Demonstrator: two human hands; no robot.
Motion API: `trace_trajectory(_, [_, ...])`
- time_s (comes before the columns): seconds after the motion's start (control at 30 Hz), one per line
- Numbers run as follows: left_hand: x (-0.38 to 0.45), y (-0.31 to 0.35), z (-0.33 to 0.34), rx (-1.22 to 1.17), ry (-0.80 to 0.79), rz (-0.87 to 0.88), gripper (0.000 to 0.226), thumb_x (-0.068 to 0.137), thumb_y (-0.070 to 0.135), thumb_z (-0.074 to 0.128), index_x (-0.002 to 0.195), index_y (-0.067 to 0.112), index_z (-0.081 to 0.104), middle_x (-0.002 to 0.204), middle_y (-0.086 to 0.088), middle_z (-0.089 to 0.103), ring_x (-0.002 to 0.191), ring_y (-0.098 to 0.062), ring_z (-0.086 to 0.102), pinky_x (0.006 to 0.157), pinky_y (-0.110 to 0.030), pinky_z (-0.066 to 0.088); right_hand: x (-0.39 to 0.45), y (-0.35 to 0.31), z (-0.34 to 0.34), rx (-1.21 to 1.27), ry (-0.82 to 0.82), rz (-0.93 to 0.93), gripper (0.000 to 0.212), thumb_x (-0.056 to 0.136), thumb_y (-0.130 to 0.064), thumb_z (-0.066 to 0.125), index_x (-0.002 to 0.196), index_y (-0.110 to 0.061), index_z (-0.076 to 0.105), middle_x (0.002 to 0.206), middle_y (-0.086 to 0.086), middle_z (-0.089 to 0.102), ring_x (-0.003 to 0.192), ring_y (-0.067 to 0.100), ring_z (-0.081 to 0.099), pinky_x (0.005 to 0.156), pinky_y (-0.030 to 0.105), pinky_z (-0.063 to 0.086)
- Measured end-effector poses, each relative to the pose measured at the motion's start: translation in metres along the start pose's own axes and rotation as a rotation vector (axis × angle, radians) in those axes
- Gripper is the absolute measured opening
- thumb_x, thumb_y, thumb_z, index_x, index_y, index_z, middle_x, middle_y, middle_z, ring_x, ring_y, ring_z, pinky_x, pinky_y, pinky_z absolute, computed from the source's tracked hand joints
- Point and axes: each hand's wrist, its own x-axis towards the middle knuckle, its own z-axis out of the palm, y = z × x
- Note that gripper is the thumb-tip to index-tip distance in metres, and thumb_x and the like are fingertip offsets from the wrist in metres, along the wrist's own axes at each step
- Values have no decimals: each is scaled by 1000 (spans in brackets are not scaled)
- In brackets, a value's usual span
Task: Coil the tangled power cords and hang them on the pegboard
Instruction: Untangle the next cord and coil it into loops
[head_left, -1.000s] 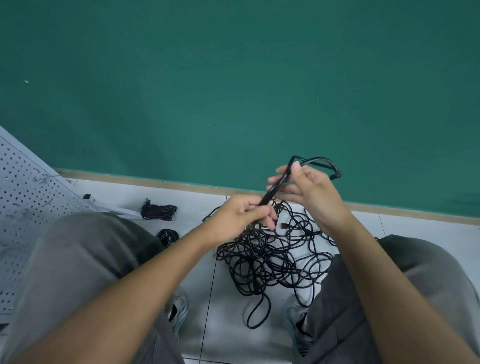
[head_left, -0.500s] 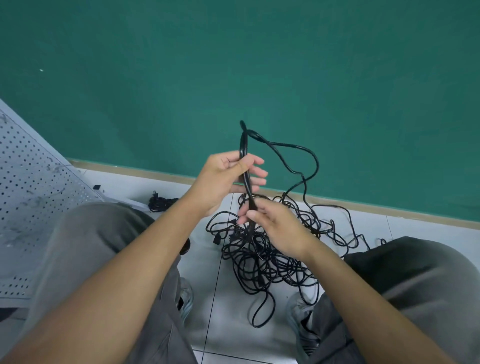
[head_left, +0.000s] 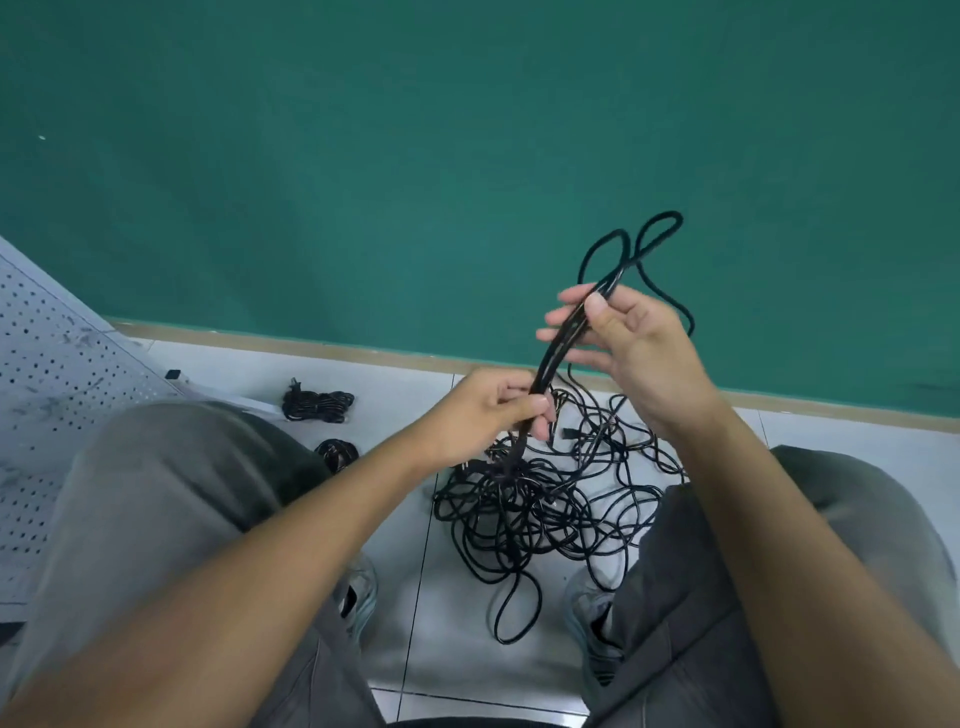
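A bundle of thin, glossy black cords (head_left: 558, 348) runs taut and slanting between the two hands. The right hand (head_left: 636, 343), toward one o'clock, pinches the upper end under its thumb, its other fingers (head_left: 563, 312) spread straight behind the strands; two rounded loops stick out above it against the flat green wall (head_left: 415, 156). The left hand (head_left: 485, 410), near the centre, curls round the lower end. Just below it, at six o'clock of that hand, the strands drop into a loose tangled heap of cord (head_left: 535, 509) on the pale tiled floor (head_left: 447, 613), between the person's grey-trousered knees. At nine o'clock of the heap lie two small wound cords (head_left: 317, 406); the nearer is half hidden by the left knee. A perforated grey metal pegboard (head_left: 47, 374) leans at far nine o'clock, cut off by the edge.
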Motion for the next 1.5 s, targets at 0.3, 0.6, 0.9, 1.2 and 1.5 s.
trace_trajectory(0.3, [-9, 46, -35, -208, 177, 80, 20, 101, 23, 58, 99, 7, 70, 87, -9, 77, 77, -22, 76, 70, -29, 62, -26, 43, 32, -171, -526, 304, 48, 100, -66, 38, 137, -39, 51, 138, -3, 65, 136, 9, 53, 121, 39, 35])
trace_trajectory(0.6, [1, 26, -51, -176, 360, -28, 39, 109, 32, 47, 114, 0, 69, 101, -12, 79, 92, -25, 76, 83, -33, 61, -21, 30, 42, -282, -361, 171, 15, 107, -5, 49, 108, 0, 63, 92, 10, 76, 95, 24, 75, 93, 46, 59])
trace_trajectory(0.9, [-11, 11, -5, -23, -75, -125, 57, 103, 58, 27, 120, 23, 69, 119, 3, 76, 116, -11, 68, 113, -29, 45, 3, 0, -1, 18, -87, 37, 16, 105, -6, 49, 104, -4, 64, 89, 9, 76, 93, 29, 76, 84, 41, 62])
trace_trajectory(1.2, [-3, 13, -11, -13, 103, 81, 12, 101, 2, 62, 97, -9, 67, 93, -21, 74, 88, -24, 73, 92, -33, 58, -2, 21, 11, 69, -113, 189, 57, 102, -50, 38, 135, -7, 55, 129, 12, 69, 119, 23, 67, 107, 45, 51])
trace_trajectory(1.5, [3, 22, -26, 50, 279, 46, 20, 96, 10, 71, 86, -8, 71, 88, -17, 77, 79, -16, 70, 79, -26, 54, -22, 46, 40, -325, -172, 133, 44, 94, -1, 69, 136, -14, 58, 117, -6, 74, 111, 5, 69, 107, 27, 49])
